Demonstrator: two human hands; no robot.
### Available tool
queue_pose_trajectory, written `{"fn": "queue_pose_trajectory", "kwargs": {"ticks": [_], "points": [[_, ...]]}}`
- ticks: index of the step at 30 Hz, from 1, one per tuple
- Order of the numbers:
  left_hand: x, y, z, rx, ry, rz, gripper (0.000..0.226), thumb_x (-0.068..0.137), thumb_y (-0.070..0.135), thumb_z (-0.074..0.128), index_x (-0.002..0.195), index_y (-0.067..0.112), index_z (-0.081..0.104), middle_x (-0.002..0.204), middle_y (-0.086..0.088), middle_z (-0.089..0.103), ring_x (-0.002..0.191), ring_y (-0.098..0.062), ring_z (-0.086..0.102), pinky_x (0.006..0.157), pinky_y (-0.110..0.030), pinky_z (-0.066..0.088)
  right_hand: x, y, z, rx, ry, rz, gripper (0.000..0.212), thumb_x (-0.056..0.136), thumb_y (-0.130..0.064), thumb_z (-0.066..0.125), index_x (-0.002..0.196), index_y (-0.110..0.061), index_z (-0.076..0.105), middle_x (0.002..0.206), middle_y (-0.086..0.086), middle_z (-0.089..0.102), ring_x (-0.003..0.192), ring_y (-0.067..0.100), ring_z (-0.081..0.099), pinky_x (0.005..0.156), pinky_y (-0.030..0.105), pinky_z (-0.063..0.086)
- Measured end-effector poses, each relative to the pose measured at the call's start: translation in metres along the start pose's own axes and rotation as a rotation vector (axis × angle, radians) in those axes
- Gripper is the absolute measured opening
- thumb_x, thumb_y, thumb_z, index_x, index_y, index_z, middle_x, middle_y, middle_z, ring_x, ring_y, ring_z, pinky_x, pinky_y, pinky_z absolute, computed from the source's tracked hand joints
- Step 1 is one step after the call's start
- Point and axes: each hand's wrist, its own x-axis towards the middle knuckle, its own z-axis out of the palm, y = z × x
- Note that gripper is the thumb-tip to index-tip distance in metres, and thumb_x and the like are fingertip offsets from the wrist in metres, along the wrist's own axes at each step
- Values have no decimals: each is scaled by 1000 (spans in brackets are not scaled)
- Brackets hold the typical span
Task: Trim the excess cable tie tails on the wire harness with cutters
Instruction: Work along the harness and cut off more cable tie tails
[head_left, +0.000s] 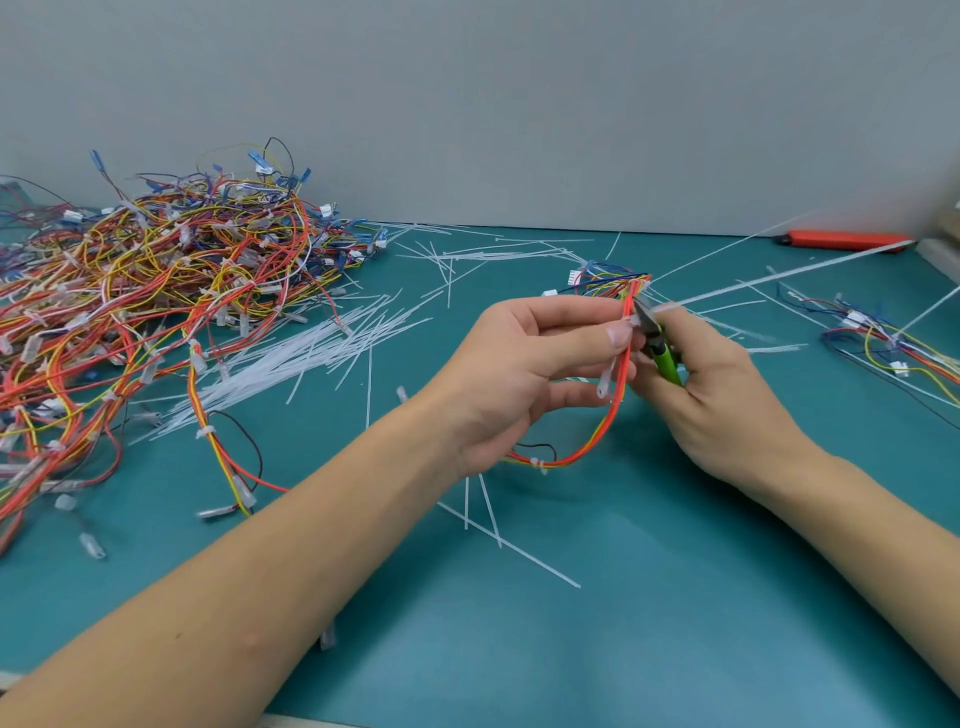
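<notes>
Head view showed the wire harness (613, 415), a loop of red, orange and yellow leads, raised over the teal surface (623, 649) between both hands. Left hand (519, 374) pinched the bundle near its top, fingers curled. Right hand (727, 405) had its grip wrapped around green-handled cutters (662, 353), blades at a stiff translucent cable tie tail (779, 278) slanting up-right. Tangled harnesses (156, 312) lay heaped at left.
</notes>
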Motion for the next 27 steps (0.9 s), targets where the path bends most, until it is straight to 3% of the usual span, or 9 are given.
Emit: {"fn": "queue_pose_trajectory", "kwargs": {"ticks": [2,5,13,18,21,23,27], "points": [[-1,0,1,-26,-38,-9,19,94,5,68,111,5,75,89,-7,74,74,-18,68,67,-26,56,1,0,-1,-45,29,-32,13,100,-33,56,99,-45,51,93,-26,56,90,5,52,81,15,37],[-2,1,2,-62,-83,-45,24,95,2,66,118,4,72,92,-7,73,76,-18,69,68,-27,56,0,2,-3,-72,69,-75,10,97,-37,56,105,-43,55,99,-25,56,95,10,52,87,17,37],[-4,-2,6,-113,-128,-98,26,95,-1,62,119,8,69,89,-1,71,81,-17,69,66,-27,55,3,7,-5,-239,161,-151,26,94,-37,58,92,-11,64,91,-2,60,92,21,46,86,31,35],[-3,-4,6,-135,-140,-104,24,95,1,62,118,7,69,95,-5,71,84,-18,70,69,-29,56,3,5,-2,-173,169,-104,17,90,-37,59,94,-21,62,93,-1,60,93,20,47,85,27,36],[-2,-2,6,-173,-136,-126,24,97,3,61,119,7,69,97,-9,70,84,-18,69,70,-27,56,1,3,0,-110,134,-94,11,90,-35,59,100,-36,58,95,-21,58,93,12,49,85,24,40],[-1,-1,4,-199,-130,-148,23,97,6,60,118,8,69,98,-10,70,84,-17,68,69,-25,56,1,4,0,-101,99,-65,11,93,-33,63,98,-39,57,96,-25,58,93,7,50,85,19,38],[0,1,2,-299,-63,-203,19,94,9,62,107,7,76,96,-9,72,81,-16,69,66,-22,56,1,2,1,-110,74,-30,9,94,-25,65,92,-31,59,86,-9,60,86,10,51,76,14,37]]}}
